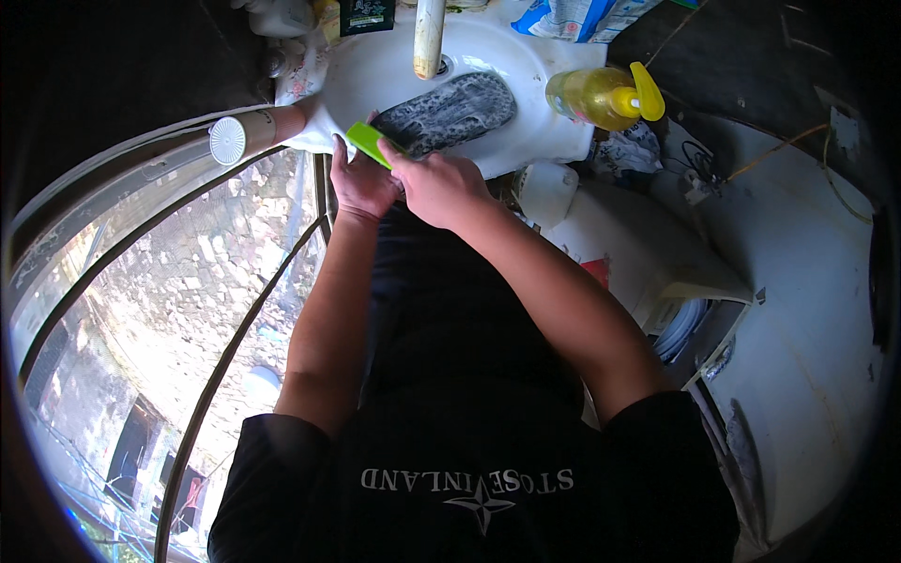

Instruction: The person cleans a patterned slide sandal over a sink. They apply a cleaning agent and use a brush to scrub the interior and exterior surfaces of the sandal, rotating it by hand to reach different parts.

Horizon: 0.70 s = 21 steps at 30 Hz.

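A dark, sole-shaped piece (pixel 450 112), probably an insole or shoe sole, is streaked with white suds and slants over the bowl of a white washbasin (pixel 366 77). At its near end my left hand (pixel 362 179) grips it, palm up, with a fingertip showing past the edge. My right hand (pixel 443 186) holds a bright green brush (pixel 373 144) across that same end. The brush's underside is hidden, so I cannot tell whether it touches the piece. A worn, pale faucet spout (pixel 428 42) reaches over the basin near the drain.
Right of the bowl stands a yellow pump bottle (pixel 598 97). A blue-and-white bag (pixel 591 17) and a dark packet (pixel 367 15) lie along the back. A lidded cup (pixel 246 134) is by the window (pixel 211 281) on the left. A washing machine-like white appliance (pixel 647 232) is at right.
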Motion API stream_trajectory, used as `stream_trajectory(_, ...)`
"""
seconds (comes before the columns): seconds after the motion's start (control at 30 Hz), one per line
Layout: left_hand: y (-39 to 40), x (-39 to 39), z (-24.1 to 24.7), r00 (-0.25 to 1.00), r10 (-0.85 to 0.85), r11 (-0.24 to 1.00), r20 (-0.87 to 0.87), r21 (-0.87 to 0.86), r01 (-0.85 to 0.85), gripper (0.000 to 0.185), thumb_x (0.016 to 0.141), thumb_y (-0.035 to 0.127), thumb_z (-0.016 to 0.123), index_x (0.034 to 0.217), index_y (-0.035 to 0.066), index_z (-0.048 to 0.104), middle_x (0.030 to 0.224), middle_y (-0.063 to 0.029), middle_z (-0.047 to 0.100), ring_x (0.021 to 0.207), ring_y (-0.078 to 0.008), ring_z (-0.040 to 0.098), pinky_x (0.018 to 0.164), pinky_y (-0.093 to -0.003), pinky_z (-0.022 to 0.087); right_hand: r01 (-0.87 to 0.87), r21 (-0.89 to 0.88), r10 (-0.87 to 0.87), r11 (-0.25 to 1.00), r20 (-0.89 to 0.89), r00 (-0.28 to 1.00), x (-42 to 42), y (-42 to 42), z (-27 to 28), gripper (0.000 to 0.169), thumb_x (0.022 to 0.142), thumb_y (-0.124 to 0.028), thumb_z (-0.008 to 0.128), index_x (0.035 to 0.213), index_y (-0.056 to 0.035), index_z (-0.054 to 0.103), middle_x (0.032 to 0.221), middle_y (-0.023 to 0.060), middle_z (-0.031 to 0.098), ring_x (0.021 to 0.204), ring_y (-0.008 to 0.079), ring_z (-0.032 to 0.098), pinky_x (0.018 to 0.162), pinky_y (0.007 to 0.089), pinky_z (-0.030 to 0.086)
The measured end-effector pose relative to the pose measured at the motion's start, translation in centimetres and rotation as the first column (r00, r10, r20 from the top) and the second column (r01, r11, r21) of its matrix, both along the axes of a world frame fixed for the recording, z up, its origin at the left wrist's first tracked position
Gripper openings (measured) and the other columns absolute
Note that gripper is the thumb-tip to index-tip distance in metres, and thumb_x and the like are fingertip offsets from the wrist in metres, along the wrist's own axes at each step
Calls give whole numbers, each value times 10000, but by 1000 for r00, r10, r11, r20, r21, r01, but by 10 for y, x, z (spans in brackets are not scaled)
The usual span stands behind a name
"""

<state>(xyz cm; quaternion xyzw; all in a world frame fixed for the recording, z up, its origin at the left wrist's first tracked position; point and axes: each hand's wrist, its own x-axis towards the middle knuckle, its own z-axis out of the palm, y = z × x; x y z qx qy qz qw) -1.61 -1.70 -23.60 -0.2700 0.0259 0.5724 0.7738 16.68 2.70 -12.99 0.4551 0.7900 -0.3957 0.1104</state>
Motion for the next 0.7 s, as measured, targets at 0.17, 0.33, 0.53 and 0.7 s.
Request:
stream_trajectory(0.17, 15, 18, 26, 824, -151, 986, -546, -138, 89, 881, 1023, 744, 458, 1665, 148, 375, 1701, -193, 378, 1552, -493, 358, 1201, -775, 312, 236, 24, -235, 971, -43, 971, 12, 3, -26, 744, 975, -161, 602, 1678, -286, 393, 972, 201, 785, 865, 419, 772, 822, 530, 615)
stream_trajectory(0.33, 17, 11, 23, 816, -190, 978, -546, -176, 109, 883, 1004, 702, 522, 1648, 112, 390, 1680, -238, 393, 1551, -507, 355, 1226, -787, 244, 159, 1, -159, 987, 7, 987, 34, -7, -8, 751, 975, -176, 621, 1671, -342, 392, 901, 208, 768, 812, 425, 763, 757, 567, 603)
stream_trajectory(0.53, 23, 9, 9, 839, -192, 977, -508, -179, 116, 598, 1085, 507, 504, 1500, 81, 564, 1496, -202, 625, 1395, -407, 584, 1193, -655, 423, 125, 93, -123, 988, -26, 992, 46, -45, -21, 731, 1015, -235, 643, 1679, -370, 369, 768, 203, 739, 703, 419, 742, 699, 568, 593)
stream_trajectory(0.7, 31, 15, -10, 605, -405, 913, -685, -331, 236, 398, 1065, 270, 669, 1402, 63, 621, 1334, -129, 720, 1207, -322, 716, 1013, -546, 604, 417, 127, -435, 900, 205, 877, 77, -22, -43, 667, 1063, -266, 587, 1683, -369, 362, 818, 188, 757, 747, 408, 751, 725, 561, 594)
